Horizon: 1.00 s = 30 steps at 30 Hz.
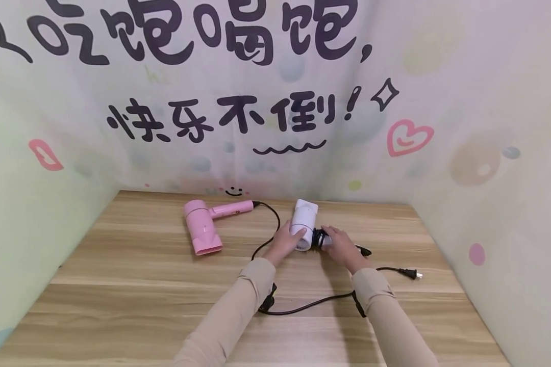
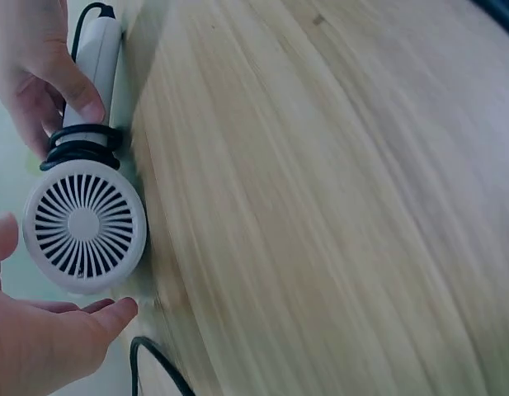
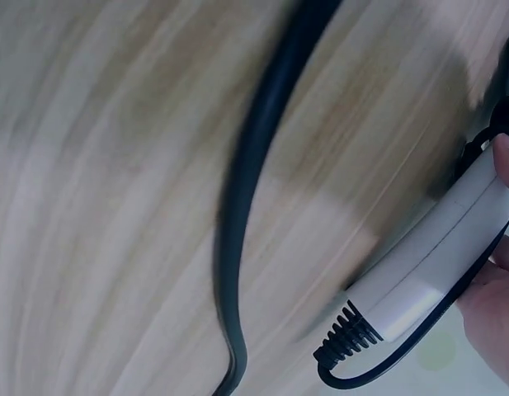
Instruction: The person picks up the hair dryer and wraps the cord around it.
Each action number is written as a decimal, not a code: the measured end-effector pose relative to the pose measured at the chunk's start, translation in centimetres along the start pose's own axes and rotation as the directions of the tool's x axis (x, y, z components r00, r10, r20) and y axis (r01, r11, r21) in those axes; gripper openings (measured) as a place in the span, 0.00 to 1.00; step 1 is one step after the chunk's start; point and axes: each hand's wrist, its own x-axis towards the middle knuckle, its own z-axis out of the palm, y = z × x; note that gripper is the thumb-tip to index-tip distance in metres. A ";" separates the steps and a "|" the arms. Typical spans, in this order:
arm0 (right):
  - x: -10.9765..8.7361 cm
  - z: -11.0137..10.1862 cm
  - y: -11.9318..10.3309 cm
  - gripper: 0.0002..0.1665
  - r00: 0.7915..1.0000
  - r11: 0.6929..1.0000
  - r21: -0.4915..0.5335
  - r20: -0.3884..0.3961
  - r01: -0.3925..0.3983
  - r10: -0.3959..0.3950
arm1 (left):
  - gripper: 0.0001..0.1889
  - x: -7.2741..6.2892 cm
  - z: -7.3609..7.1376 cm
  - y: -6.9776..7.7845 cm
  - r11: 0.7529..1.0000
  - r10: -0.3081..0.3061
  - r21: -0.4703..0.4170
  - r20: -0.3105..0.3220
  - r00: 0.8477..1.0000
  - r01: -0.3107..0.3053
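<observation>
A white hair dryer (image 1: 305, 216) lies toward the back of the table, its barrel pointing at the wall. Black cord (image 2: 81, 148) is wound round its handle close to the barrel. My left hand (image 1: 282, 241) holds the barrel from the left, thumb on one side and fingers on the other; the slotted round rear grille (image 2: 83, 223) shows between them. On the other side, my right hand (image 1: 342, 247) grips the handle (image 3: 431, 256) just beyond the wound cord. The right wrist view cuts off most of that hand.
A pink hair dryer (image 1: 202, 224) lies at the back left. A black cord (image 1: 303, 307) from it loops under my forearms toward a two-pin plug (image 1: 410, 273) on the right. Walls with printed cloth enclose the wooden table (image 1: 133, 285) at the back and sides.
</observation>
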 end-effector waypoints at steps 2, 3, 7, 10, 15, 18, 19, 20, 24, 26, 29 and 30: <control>-0.2 -0.1 0.0 0.36 1.000 1.000 -0.001 -0.013 0.002 -0.002 | 0.31 0.1 -0.4 -0.1 1.000 0.006 0.017 -0.007 1.000 -0.006; -0.3 -0.2 0.0 0.36 1.000 1.000 0.002 -0.016 0.001 -0.001 | 0.30 0.2 -0.7 -0.2 1.000 0.010 0.030 -0.012 1.000 -0.009; -0.7 -0.4 0.0 0.39 1.000 1.000 0.023 -0.012 -0.012 0.013 | 0.30 0.3 -2.4 -0.4 0.999 -0.033 0.032 -0.017 0.999 0.033; -1.2 -0.7 -0.1 0.41 1.000 0.999 0.028 -0.004 -0.020 0.020 | 0.29 0.1 -4.0 -0.3 0.998 -0.055 0.037 -0.023 0.998 0.056; -2.0 -1.3 -0.6 0.43 1.000 1.000 0.022 -0.028 0.002 -0.001 | 0.26 -0.6 -7.1 -0.6 0.992 0.052 0.115 -0.026 0.998 -0.048; -2.8 -1.7 -1.2 0.44 0.999 0.999 0.031 -0.047 0.006 -0.005 | 0.27 -1.2 -9.1 -0.9 0.985 0.104 0.142 -0.003 0.995 -0.103; -3.0 -1.9 -1.4 0.44 0.998 0.999 0.039 -0.056 0.007 -0.005 | 0.27 -1.5 -9.8 -1.0 0.983 0.115 0.146 0.004 0.993 -0.114; -3.3 -2.0 -1.7 0.44 0.997 0.999 0.039 -0.073 0.017 -0.014 | 0.27 -1.8 -10.4 -1.1 0.980 0.119 0.159 0.009 0.993 -0.119; -4.4 -2.4 -2.9 0.42 0.983 0.996 0.007 -0.161 0.091 -0.089 | 0.28 -2.8 -12.9 -1.4 0.962 0.141 0.233 0.018 0.990 -0.141; -4.9 -2.5 -3.7 0.41 0.973 0.991 -0.024 -0.191 0.129 -0.131 | 0.27 -3.3 -13.8 -1.7 0.950 0.162 0.268 0.011 0.987 -0.159; -5.7 -2.7 -4.8 0.40 0.966 0.985 -0.057 -0.190 0.165 -0.173 | 0.27 -3.7 -15.0 -2.4 0.934 0.191 0.311 -0.018 0.981 -0.176; -6.0 -2.8 -5.2 0.40 0.965 0.983 -0.060 -0.185 0.175 -0.183 | 0.27 -3.9 -15.3 -2.6 0.931 0.193 0.320 -0.031 0.981 -0.173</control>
